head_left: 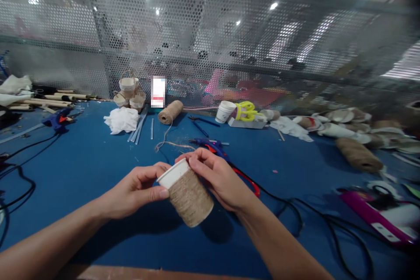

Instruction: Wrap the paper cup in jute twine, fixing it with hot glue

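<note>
A paper cup (192, 197), wound with brown twine over most of its side, is held tilted above the table, its white rim toward the far left. My left hand (144, 186) pinches the rim from the left, thumb on the outside. On the right, my right hand (215, 175) grips the cup near the rim, with fingers partly hidden behind it. A strand of twine (173, 143) runs from behind my hands back to a twine spool (170, 112). Just beyond my right hand lies a blue glue gun (213, 144).
Clear glue sticks (139, 127) and crumpled white tissue (122, 120) lie at back left, near twine-covered cups (129, 92). Pliers (200, 124), a white cup (225, 111) and yellow scissors (246, 111) are behind. A purple power strip (370, 214) and black cables (328, 223) occupy the right.
</note>
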A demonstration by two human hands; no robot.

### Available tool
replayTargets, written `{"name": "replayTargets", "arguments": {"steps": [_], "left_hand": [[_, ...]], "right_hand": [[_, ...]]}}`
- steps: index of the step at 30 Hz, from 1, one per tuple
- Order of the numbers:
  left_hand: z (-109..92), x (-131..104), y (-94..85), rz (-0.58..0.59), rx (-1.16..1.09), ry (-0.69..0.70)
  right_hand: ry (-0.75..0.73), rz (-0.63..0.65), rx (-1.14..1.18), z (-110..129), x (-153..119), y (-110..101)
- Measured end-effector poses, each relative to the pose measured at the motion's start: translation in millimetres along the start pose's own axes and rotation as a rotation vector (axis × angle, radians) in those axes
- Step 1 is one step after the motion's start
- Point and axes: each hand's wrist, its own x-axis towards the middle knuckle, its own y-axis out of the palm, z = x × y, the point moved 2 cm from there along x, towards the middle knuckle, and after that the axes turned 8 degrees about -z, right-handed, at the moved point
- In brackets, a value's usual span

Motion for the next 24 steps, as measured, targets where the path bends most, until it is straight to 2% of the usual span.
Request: {"name": "replayTargets", "arguments": {"steps": [5, 9, 14, 18, 24], "left_hand": [[3.4, 3.8, -3.1, -0.004, -0.013, 0.008], [7.0, 7.3, -8.7, -0.044, -0.01, -0.037], [8.5, 10.7, -14.3, -0.097, 0.101, -0.027], [10.1, 12.5, -13.1, -0.131, 0.254, -0.026], [13.3, 13.3, -9.8, -0.097, 0.315, -0.071]], "right_hand": [[0.103, 0.031, 0.205, -4.7, 4.2, -2.0], [0.11, -0.019, 0.213, -5.0, 8.3, -3.0], [-0.074, -0.07, -0.052, -2.3, 7.3, -1.9], [-0.211, -0.037, -0.324, -4.3, 5.7, 1.6], [-0.306, -0.012, -0.393, -11.2, 5.8, 4.9]]}}
